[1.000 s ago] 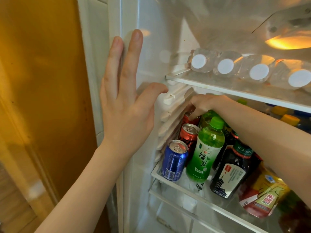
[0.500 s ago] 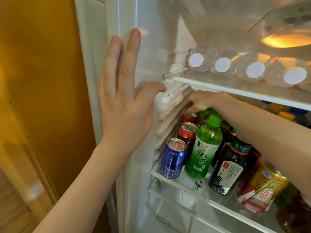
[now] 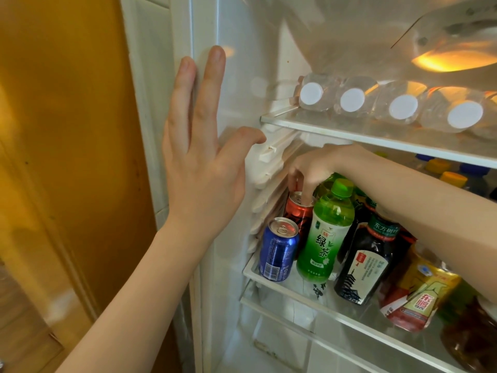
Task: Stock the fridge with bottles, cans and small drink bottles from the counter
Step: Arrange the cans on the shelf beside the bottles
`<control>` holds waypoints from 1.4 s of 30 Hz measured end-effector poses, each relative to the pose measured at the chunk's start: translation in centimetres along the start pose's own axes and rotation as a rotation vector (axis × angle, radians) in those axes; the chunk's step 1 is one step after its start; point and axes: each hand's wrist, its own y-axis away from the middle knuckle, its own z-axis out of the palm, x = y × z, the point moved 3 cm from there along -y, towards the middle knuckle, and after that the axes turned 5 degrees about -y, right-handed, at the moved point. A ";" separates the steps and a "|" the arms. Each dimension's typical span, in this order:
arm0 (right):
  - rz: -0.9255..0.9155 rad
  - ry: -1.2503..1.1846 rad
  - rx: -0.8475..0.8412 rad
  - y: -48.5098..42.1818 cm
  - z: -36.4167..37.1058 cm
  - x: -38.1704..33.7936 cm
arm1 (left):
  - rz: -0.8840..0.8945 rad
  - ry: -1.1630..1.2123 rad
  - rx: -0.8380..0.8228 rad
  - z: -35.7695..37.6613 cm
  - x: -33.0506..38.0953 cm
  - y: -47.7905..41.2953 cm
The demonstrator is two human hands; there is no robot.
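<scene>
Fingers point(image 3: 213, 84) straight and slightly spread, the left hand point(image 3: 199, 168) lies flat against the white frame of the fridge point(image 3: 204, 25), nearest to me, thumb pointing in toward the shelf runners. A yellow-brown door point(image 3: 67, 130) stands to its left.

Along the front edge of the middle shelf point(image 3: 309, 294), a blue can point(image 3: 278, 249) stands upright at the left end. A green tea bottle point(image 3: 325, 232) is just beside it, then a dark bottle point(image 3: 368, 262) with a white label, leaning a little. At the right a yellow-and-red labelled bottle point(image 3: 419, 294) tilts over.

Behind the blue can and just beside the green tea bottle is the red can point(image 3: 297, 214). Its base is hidden, so I cannot tell whether it rests on the shelf. The right hand point(image 3: 317, 168) reaches in from the right, over the bottles and under the upper shelf point(image 3: 376, 135). Its fingertips curl down and pinch the red can's top rim.

Farther back, yellow and blue caps point(image 3: 454, 179) show past the forearm. On the upper shelf, clear water bottles point(image 3: 349, 99) lie on their sides in a row, white caps facing out. Above them the fridge lamp point(image 3: 451, 59) glows orange.
</scene>
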 end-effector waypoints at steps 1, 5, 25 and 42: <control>0.006 -0.015 -0.005 0.0 0.0 0.0 | 0.000 0.000 0.001 0.0 0.0 0.0; 0.021 -0.046 0.010 0.4 0.0 0.1 | -0.003 0.005 -0.006 0.0 0.1 0.1; -0.038 -0.001 0.193 0.3 0.2 0.3 | 0.005 -0.008 0.010 0.0 0.0 0.1; -0.079 -0.013 0.193 0.1 0.3 0.0 | 0.011 -0.004 -0.049 0.1 0.4 0.5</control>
